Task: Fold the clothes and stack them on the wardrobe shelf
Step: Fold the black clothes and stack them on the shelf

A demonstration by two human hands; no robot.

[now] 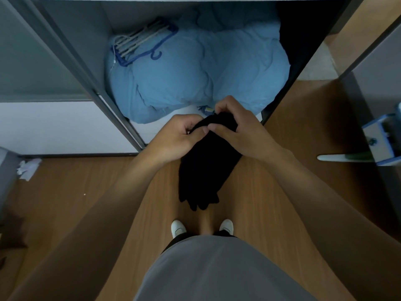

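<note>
Your white shoes (178, 228) are on the wood floor (86, 192). Above them, the black garment (204, 174) hangs bunched in mid-air, just in front of the wardrobe (71, 40). Left hand (182, 137) and right hand (240, 131) both pinch its top edge, fingers curled, thumbs nearly meeting. Beyond that, blue bedding (195, 72) fills the wardrobe bottom (hangers (138, 44) lie on it, rear left).
</note>
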